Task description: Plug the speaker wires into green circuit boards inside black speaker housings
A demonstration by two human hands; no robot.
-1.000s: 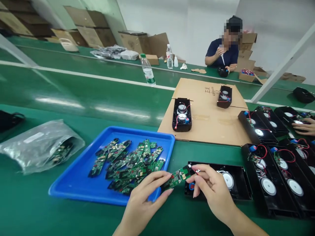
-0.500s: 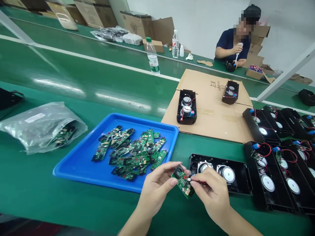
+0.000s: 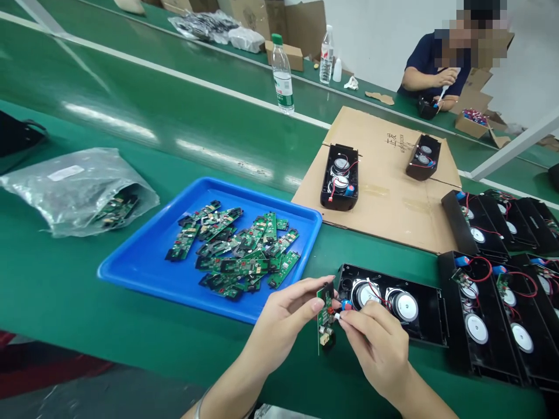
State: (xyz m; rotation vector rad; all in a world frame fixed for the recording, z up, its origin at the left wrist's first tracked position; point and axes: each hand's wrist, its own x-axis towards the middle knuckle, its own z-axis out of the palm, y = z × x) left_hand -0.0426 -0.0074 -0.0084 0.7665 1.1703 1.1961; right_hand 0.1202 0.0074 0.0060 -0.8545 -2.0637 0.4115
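My left hand (image 3: 286, 320) grips a green circuit board (image 3: 324, 317) by its edges, with the board turned nearly edge-on. Close against it, my right hand (image 3: 378, 343) pinches a small white wire connector (image 3: 336, 316) beside the red socket on the board. Whether the connector touches the socket I cannot tell. Just behind my hands lies an open black speaker housing (image 3: 421, 331) with two round speakers inside. A blue cylindrical part (image 3: 346, 305) shows between the housing and my right fingers.
A blue tray (image 3: 144, 279) with several circuit boards lies to the left, beyond it a plastic bag (image 3: 74, 192) of boards. More speaker housings (image 3: 480, 355) stand at right. Two rest on flat cardboard (image 3: 384, 203). A bottle (image 3: 283, 75) and a co-worker (image 3: 430, 70) are farther back.
The circuit board has been tilted from facing up to nearly edge-on. My right hand stays close with the white connector. The camera view has shifted somewhat.
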